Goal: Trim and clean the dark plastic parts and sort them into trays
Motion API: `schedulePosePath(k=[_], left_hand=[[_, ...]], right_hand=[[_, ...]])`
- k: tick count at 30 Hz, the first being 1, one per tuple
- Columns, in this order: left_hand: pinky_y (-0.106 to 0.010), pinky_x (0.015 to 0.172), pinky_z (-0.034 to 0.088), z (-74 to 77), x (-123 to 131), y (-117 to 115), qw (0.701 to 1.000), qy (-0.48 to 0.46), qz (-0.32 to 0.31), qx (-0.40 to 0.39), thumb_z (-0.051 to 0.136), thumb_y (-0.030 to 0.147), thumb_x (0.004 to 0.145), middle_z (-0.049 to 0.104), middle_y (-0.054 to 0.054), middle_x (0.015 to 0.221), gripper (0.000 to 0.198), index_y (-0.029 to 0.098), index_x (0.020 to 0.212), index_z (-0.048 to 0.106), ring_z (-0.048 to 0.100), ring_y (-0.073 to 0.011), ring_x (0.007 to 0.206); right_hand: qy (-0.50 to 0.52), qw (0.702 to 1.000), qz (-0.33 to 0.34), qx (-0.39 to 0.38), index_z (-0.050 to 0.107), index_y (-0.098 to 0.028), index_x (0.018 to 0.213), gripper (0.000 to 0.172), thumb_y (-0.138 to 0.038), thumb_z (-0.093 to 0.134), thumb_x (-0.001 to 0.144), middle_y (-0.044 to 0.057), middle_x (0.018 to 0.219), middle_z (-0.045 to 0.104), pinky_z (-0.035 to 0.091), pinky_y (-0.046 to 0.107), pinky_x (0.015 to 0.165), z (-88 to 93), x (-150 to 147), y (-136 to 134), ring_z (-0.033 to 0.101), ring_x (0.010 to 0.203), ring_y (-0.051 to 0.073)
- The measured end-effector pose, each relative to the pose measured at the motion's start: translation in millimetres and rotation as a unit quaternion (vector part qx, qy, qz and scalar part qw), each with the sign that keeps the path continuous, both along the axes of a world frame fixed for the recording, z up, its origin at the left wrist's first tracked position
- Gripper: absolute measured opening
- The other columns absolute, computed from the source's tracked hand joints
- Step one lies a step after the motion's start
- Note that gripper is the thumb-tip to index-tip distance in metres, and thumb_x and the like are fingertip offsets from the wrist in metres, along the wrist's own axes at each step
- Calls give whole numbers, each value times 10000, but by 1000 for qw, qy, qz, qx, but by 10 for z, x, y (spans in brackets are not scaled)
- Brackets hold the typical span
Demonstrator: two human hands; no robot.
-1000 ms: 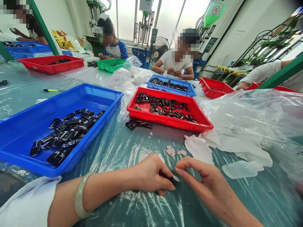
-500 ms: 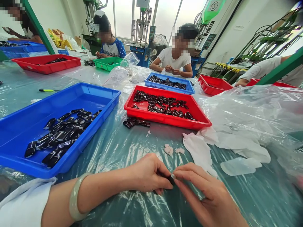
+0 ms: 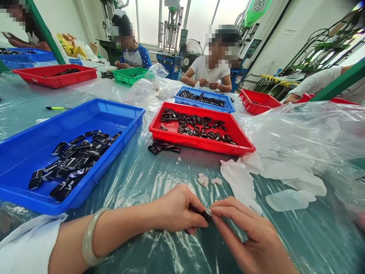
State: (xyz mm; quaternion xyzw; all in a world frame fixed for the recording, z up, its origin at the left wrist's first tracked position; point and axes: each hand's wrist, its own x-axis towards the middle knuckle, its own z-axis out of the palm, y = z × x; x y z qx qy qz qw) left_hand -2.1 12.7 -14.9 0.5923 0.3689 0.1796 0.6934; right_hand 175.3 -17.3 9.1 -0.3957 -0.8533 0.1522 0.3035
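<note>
My left hand (image 3: 179, 210) is closed round a small black part (image 3: 204, 215), of which only the tip shows. My right hand (image 3: 245, 232) pinches at the tip of the same part with thumb and forefinger, on a tiny pale bit there. Both hands rest low over the plastic-covered table (image 3: 159, 179), near its front edge. A blue tray (image 3: 114, 110) with several black parts lies to the left. A red tray (image 3: 199, 144) with more black parts stands ahead, and a few loose black parts (image 3: 163, 147) lie in front of it.
Pale scraps (image 3: 203, 180) and white gloves (image 3: 242, 182) lie just beyond my hands. A crumpled clear plastic bag (image 3: 310, 133) fills the right side. Other people sit across the table with blue, red and green trays. A yellow-green pen (image 3: 56, 108) lies at left.
My right hand has closed in from an open curl onto the tip of the black part held by my left hand. Over the last half second the hands barely move.
</note>
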Motion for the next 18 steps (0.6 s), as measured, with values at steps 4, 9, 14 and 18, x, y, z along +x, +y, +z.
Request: schedulePosePath(k=[4, 9, 14, 18], left_hand=[[-180, 456, 396, 7, -2, -5, 1000, 10, 1, 1, 586, 266, 652, 504, 26, 486, 152, 119, 671, 623, 532, -109, 481], [-176, 450, 389, 12, -1, 7, 1000, 11, 6, -3, 586, 261, 653, 498, 27, 478, 151, 118, 668, 631, 528, -107, 475], [-179, 448, 390, -1, 3, 0, 1000, 15, 4, 11, 584, 265, 658, 501, 24, 482, 162, 118, 693, 642, 542, -117, 482], [-173, 442, 388, -2, 4, -1, 1000, 13, 7, 18, 574, 257, 668, 500, 24, 477, 151, 119, 676, 635, 543, -115, 474]], right_hand=[[1, 997, 2, 74, 580, -176, 874, 131, -92, 514, 798, 31, 785, 616, 514, 190, 602, -48, 1, -23, 611, 700, 105], [-12, 993, -3, 114, 563, -165, 914, 147, -78, 510, 808, 44, 813, 601, 515, 211, 629, -135, 8, -26, 596, 713, 105], [-14, 994, 0, 109, 560, -154, 918, 140, -76, 492, 823, 44, 805, 588, 507, 212, 628, -146, -4, -26, 583, 716, 103], [-7, 994, -9, 106, 558, -150, 907, 133, -74, 483, 827, 41, 798, 579, 497, 197, 619, -139, -25, -43, 579, 710, 95]])
